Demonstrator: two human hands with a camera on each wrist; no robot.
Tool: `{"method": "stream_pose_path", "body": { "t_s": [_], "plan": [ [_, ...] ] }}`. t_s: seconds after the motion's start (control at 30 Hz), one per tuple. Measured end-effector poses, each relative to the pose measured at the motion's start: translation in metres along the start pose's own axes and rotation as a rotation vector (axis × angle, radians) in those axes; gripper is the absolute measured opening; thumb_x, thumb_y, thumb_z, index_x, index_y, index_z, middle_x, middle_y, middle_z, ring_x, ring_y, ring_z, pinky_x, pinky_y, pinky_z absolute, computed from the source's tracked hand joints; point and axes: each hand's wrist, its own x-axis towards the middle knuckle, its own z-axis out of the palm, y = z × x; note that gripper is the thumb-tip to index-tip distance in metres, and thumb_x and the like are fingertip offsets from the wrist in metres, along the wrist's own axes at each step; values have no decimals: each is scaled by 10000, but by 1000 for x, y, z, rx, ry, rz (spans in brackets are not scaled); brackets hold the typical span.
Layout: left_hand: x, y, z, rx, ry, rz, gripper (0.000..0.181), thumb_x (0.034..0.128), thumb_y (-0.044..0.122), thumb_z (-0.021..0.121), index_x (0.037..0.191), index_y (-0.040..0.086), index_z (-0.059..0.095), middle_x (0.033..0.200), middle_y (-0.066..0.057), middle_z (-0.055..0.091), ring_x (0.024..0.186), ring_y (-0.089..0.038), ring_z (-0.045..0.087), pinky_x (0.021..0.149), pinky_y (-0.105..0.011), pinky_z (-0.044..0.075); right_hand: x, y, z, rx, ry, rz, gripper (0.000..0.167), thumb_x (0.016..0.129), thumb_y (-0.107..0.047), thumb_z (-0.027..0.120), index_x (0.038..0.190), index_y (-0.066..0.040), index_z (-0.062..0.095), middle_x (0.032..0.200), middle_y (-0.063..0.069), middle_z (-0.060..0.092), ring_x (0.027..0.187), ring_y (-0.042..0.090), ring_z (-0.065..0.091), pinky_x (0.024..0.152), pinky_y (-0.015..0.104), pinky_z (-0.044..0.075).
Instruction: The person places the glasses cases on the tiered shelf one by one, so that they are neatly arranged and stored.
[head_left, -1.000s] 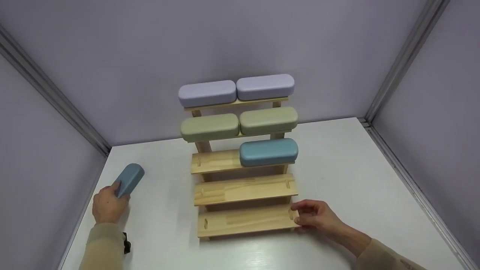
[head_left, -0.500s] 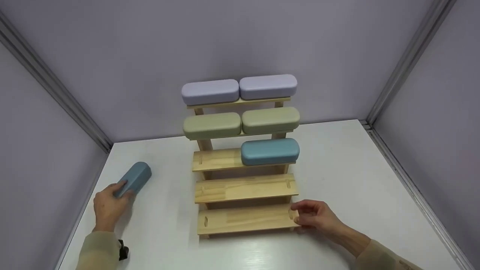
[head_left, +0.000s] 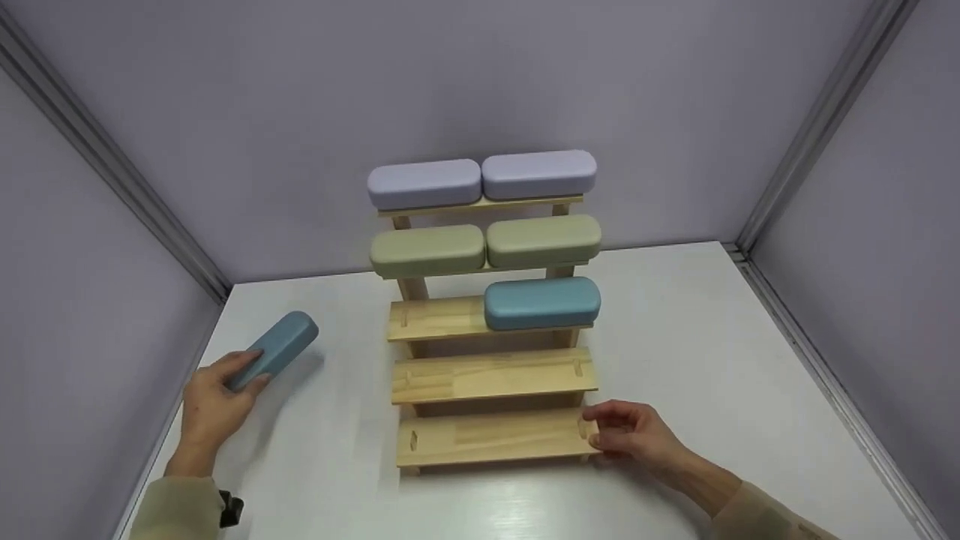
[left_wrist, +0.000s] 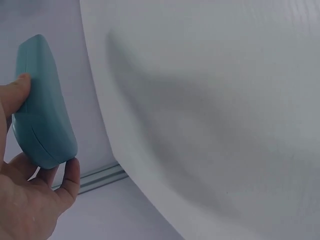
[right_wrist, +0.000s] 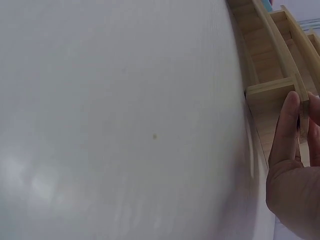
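Note:
My left hand [head_left: 214,401] grips a blue glasses case [head_left: 283,341] by its near end, tilted above the white table at the left. In the left wrist view thumb and fingers clasp the case [left_wrist: 42,105], and a seam shows along its end. My right hand [head_left: 637,435] pinches the right end of the lowest step of a tiered wooden rack [head_left: 495,439]; the right wrist view shows the thumb and fingers on either side of the board. A second blue glasses case [head_left: 544,302] lies on the right half of the rack's middle step; bare wood shows at its left.
Two green glasses cases [head_left: 427,250] lie side by side on the step above, and two lavender ones [head_left: 425,184] on the top step. The two lowest steps show bare wood. Grey walls stand behind and beside the white table [head_left: 675,315].
My left hand has lifted the blue glasses case off the table and shifted it right and away from me, turning it somewhat. My right hand stays at the rack's lowest step.

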Motion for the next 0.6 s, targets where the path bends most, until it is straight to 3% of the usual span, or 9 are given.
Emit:
{"method": "stream_pose_path", "body": {
  "t_s": [0.23,0.47,0.53,0.6],
  "plan": [
    [-8,24,-10,-47,-32,59,508,963,54,873,1454,42,746,1574,-324,633,1447,-600,583,1139,-835,497,0,1,-1,33,-21,-2,434,997,-32,805,1410,47,698,1304,-109,796,997,40,736,845,258,696],
    [-8,57,-15,-59,-58,145,488,946,7,867,1422,62,775,1587,-302,630,1408,-593,628,1089,-763,567,-1,1,-1,31,-16,2,438,999,-44,810,1410,54,694,1298,-96,799,1032,54,771,853,251,692],
    [-6,66,-18,-48,-72,161,488,948,19,870,1423,78,778,1596,-283,630,1416,-572,629,1099,-668,588,-1,1,-1,29,-15,0,441,998,-41,809,1410,60,691,1295,-96,799,1032,49,763,853,247,691],
    [-3,74,-21,-47,-84,175,484,950,36,878,1421,98,785,1604,-264,630,1430,-549,625,1107,-432,597,0,1,0,33,-16,-1,436,997,-39,809,1407,56,694,1294,-100,800,1035,47,761,854,249,693]
  ]
}}
